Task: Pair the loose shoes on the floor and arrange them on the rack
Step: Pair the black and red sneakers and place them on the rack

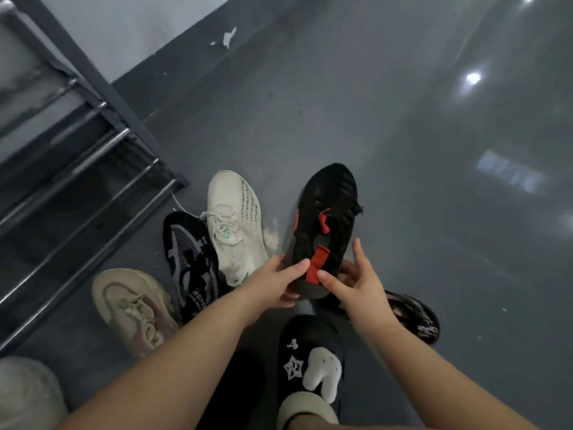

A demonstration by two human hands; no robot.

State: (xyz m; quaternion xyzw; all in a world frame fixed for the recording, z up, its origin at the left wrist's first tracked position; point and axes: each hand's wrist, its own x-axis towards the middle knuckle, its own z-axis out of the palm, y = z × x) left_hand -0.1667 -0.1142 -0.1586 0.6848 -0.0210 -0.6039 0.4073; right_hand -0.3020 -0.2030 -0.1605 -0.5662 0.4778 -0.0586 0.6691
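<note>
Heel of black shoe (325, 218) sits clamped between left hand (276, 285) and right hand (356, 283) grip, toe pointing away

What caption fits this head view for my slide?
Both hands hold the heel of a black shoe with red tabs above loose shoes beside the rack.

This looks like an entryway or hallway corner of a home, though the exact room cannot be told. A glossy grey floor (403, 135) mirrors ceiling lights and meets a pale wall (130, 29) with a dark painted base. A metal-barred shoe rack (77, 169) stands beside loose sneakers, among them a cream sneaker (235, 225), on the floor.
</note>
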